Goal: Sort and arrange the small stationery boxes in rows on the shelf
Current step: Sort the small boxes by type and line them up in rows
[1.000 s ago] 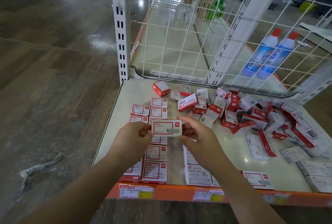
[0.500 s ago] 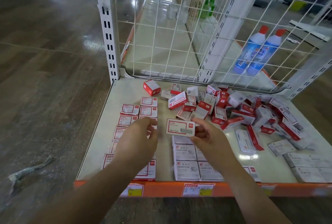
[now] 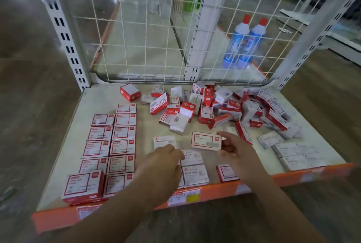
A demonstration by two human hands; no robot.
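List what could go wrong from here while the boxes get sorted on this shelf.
1. The right hand pinches the red-bordered box only by its end, above the shelf; it could slip or land askew.
2. The left hand rests over the white paper clip boxes near the orange front edge; a nudge might push one off.
3. The loose pile at the back looks unstable; pulling a box out may topple others.
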